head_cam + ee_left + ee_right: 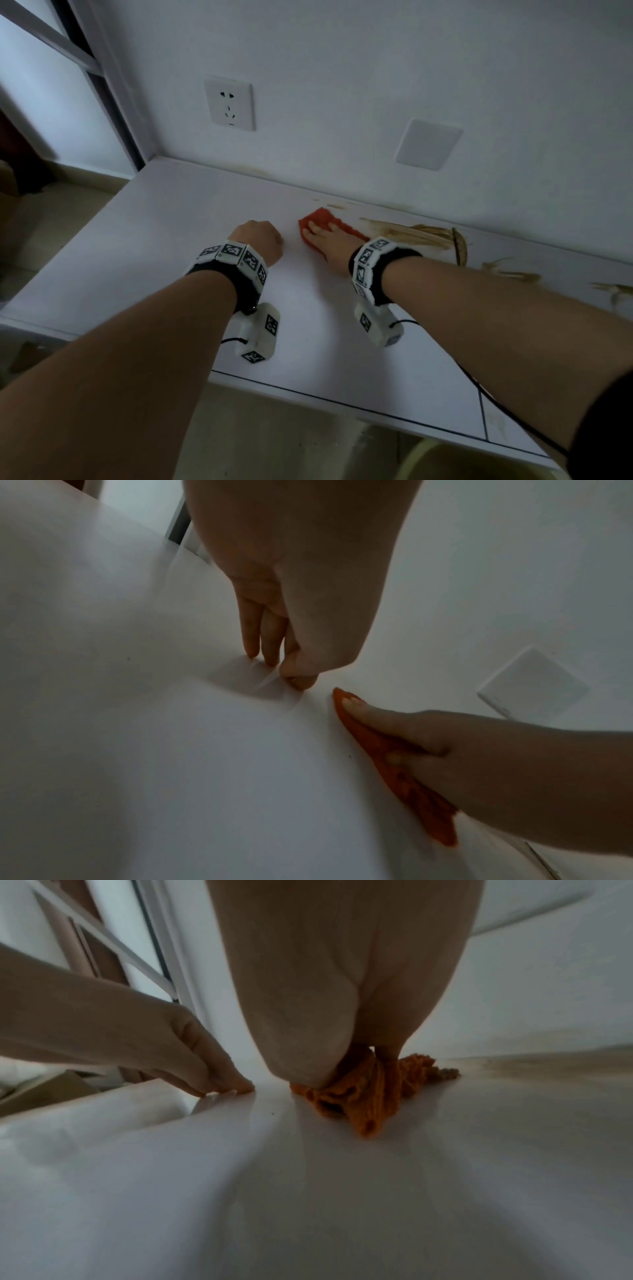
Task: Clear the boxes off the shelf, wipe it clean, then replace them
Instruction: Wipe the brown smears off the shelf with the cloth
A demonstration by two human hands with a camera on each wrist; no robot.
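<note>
Orange cloth (323, 228), knitted, bunched and flat on white shelf (144, 240), near the back wall (342, 85); pressed down under right hand (330, 241), fingers stretched forward over the top, thumb laid along the near edge in the left wrist view (394, 767). From the right wrist view, cloth (363, 1096) folded in ridges beneath the palm (308, 1015), a frayed corner sticking out to the right. Left hand (258, 240) just beside the cloth, not touching it, nothing held; fingertips (253, 647) resting straight down on the shelf top (137, 750), thumb tip down too. Same hand seen from the right wrist (192, 1053), fingers straight, tips on the surface (308, 1204). Brown streaks (411, 234) smeared across the shelf to the right of the cloth, more patches (510, 274) further right and along the wall joint. Boxes: none on the shelf. Socket (229, 102) on the wall above the left hand; blank white plate (428, 144) on the wall to the right, also visible from the left wrist (531, 683). Marker bands (233, 260) on both wrists, camera blocks hanging below, black cable (496, 404) trailing off the right one. Tiled floor (44, 219) to the left of the shelf.
</note>
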